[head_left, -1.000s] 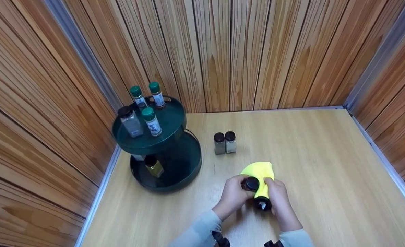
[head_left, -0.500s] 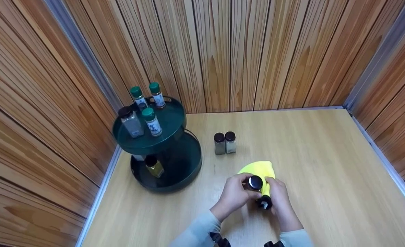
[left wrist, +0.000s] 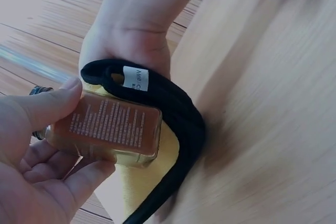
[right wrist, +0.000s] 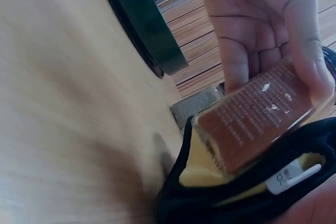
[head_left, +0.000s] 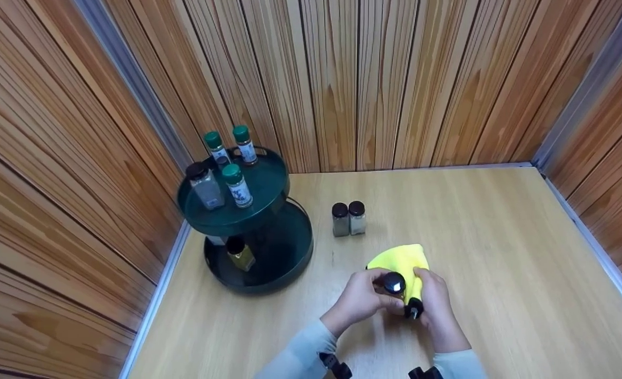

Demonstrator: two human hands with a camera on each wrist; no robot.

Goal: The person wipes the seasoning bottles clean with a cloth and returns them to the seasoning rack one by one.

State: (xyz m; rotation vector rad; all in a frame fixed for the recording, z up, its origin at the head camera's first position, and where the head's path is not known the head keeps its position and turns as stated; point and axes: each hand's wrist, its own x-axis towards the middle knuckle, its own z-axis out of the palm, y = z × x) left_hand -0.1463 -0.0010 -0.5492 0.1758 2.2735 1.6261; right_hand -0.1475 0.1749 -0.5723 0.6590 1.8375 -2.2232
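Observation:
My left hand (head_left: 361, 297) grips a square glass spice jar (left wrist: 113, 124) by its upper part. The jar has a dark lid (head_left: 394, 282), reddish-brown contents and fine white print on its side. A yellow cloth (head_left: 399, 258) with black edging and a white tag (left wrist: 136, 78) is held by my right hand (head_left: 438, 305), thumb on top of it. In the right wrist view the jar's base overlaps the cloth's black-edged opening. Most of the right hand's fingers are hidden under the cloth.
A dark green two-tier round rack (head_left: 297, 263) stands left, with several green- and black-lidded jars. Two dark-lidded spice jars (head_left: 341, 220) stand side by side on the wooden table (head_left: 500, 252) beyond the hands. Wood-panelled walls (head_left: 384, 84) border the table.
In the left hand, the jar has shifted slightly right, its lid tilting towards the head camera. The cloth's black-edged end and my right hand have moved slightly right too.

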